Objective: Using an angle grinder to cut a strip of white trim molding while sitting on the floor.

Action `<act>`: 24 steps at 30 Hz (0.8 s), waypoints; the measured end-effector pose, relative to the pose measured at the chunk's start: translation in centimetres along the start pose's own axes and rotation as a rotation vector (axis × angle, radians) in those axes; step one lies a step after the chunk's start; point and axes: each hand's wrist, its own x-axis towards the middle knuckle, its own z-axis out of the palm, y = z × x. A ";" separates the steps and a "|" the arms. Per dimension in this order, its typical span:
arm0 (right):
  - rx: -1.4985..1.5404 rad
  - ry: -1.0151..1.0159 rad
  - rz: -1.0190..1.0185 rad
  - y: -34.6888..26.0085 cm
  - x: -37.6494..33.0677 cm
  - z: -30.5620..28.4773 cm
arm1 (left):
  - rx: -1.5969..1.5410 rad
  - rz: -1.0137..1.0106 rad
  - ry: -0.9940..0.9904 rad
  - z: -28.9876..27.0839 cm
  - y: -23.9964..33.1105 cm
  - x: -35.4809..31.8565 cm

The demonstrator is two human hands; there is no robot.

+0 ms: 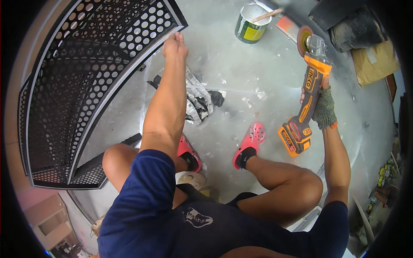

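In my right hand (pixel 325 105), which wears a dark green fingerless knit glove, is an orange and black cordless angle grinder (pixel 312 92). Its fingers wrap round the grip; the battery hangs at the lower end and the round disc (pixel 304 41) points up and away from me. Bare and stretched out ahead, my left hand (pixel 175 46) has its fingers closed at the edge of a black perforated metal panel (pixel 109 77), near its far right corner. The panel stands on the left, with a framed, curved rim. Part of the left fingers is hidden by the hand itself.
An open green paint can (pixel 248 34) with a wooden-handled brush (pixel 267 15) stands ahead. Crumpled black and white scraps (pixel 200 105) lie on the paint-flecked grey floor (pixel 232 103) before my pink clogs (pixel 254 137). A brown paper bag (pixel 375 62) and dark bundles sit at the far right.
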 end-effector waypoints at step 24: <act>-0.845 0.348 0.009 14.5 4.2 -15.0 | 0.028 0.058 0.205 3.2 -5.1 -0.9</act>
